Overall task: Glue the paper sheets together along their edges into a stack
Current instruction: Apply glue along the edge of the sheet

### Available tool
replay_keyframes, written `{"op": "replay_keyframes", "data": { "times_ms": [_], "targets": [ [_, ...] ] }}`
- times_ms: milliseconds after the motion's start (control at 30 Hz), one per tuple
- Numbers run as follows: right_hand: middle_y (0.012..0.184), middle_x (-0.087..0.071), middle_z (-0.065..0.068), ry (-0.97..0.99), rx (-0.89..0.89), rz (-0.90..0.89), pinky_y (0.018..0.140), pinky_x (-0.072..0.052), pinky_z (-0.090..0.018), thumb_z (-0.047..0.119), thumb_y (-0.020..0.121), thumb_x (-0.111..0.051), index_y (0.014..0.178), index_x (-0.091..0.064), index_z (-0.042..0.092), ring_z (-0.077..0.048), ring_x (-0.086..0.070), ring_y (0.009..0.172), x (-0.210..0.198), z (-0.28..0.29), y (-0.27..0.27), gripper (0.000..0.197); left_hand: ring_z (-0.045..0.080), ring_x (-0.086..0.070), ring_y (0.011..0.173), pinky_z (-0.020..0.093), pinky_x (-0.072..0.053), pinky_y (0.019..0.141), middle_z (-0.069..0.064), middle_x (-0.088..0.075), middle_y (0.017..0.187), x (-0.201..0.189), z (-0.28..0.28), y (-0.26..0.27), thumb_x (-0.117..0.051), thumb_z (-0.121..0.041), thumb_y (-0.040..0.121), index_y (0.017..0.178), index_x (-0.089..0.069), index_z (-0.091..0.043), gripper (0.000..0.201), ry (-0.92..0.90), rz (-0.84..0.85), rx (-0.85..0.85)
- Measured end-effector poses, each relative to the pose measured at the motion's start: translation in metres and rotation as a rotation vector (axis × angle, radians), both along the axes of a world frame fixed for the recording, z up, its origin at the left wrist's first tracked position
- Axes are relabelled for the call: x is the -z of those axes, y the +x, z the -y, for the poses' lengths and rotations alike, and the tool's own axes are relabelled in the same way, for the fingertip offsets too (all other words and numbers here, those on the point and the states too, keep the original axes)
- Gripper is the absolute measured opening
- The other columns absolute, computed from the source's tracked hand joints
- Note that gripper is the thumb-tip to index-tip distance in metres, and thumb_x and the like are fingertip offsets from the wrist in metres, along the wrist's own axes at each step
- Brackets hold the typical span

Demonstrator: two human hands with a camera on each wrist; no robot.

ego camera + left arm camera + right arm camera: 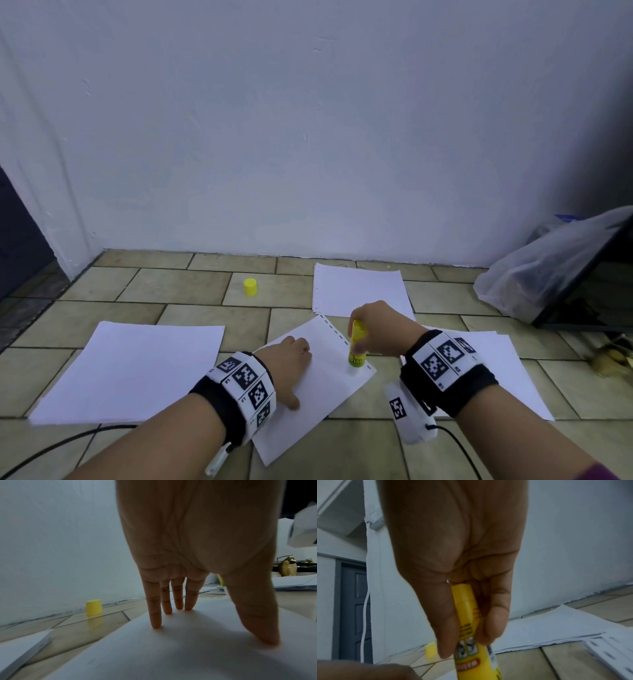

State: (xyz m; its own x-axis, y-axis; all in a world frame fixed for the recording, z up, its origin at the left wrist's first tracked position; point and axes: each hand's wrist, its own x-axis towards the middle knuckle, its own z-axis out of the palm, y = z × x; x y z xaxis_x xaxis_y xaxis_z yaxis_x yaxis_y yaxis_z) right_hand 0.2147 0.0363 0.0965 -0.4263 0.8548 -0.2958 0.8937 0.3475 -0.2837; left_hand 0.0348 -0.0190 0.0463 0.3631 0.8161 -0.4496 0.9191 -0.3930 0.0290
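Note:
A white paper sheet [322, 370] with a perforated right edge lies angled on the tiled floor in front of me. My left hand [291, 363] presses flat on it, fingers [156, 615] straight and spread on the paper [171, 649]. My right hand [373, 329] grips a yellow glue stick [357, 346] upright, its lower end on the sheet near the perforated edge. In the right wrist view thumb and fingers [494, 626] pinch the glue stick [471, 635]. The yellow cap [250, 287] stands apart on a tile.
A paper stack [130, 370] lies at the left, another sheet pile [359, 291] near the wall, and more paper [507, 370] under my right wrist. A plastic bag [548, 267] and dark frame sit at the right. Cables [68, 442] trail from both wristbands.

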Motion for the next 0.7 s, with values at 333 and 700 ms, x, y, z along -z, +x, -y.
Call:
{"op": "replay_keyframes", "data": {
  "times_ms": [333,700],
  "targets": [
    [0.060,-0.061,0.002,-0.054,0.187,-0.366,0.047,-0.044,-0.016,0.010,0.073,-0.075,0.088,-0.067,0.008,-0.007,-0.055,0.045,-0.012,0.001,0.020,0.017,0.027,-0.039,0.123,0.043,-0.044,0.094,0.010,-0.033,0.134,0.000,0.009,-0.003,-0.070,-0.045,0.082,0.138,-0.032,-0.011,0.076,-0.011,-0.079,-0.019],
    [0.078,-0.064,-0.007,0.005,0.315,-0.618,0.055,-0.051,-0.022,0.006,0.076,-0.071,0.085,-0.063,0.013,-0.015,-0.058,0.053,0.001,-0.008,-0.006,0.014,0.023,-0.026,0.136,0.041,-0.037,0.107,0.006,-0.024,0.146,0.004,0.009,-0.020,-0.066,-0.053,0.082,0.150,-0.021,-0.027,0.085,-0.010,0.019,-0.086]
  ]
}}
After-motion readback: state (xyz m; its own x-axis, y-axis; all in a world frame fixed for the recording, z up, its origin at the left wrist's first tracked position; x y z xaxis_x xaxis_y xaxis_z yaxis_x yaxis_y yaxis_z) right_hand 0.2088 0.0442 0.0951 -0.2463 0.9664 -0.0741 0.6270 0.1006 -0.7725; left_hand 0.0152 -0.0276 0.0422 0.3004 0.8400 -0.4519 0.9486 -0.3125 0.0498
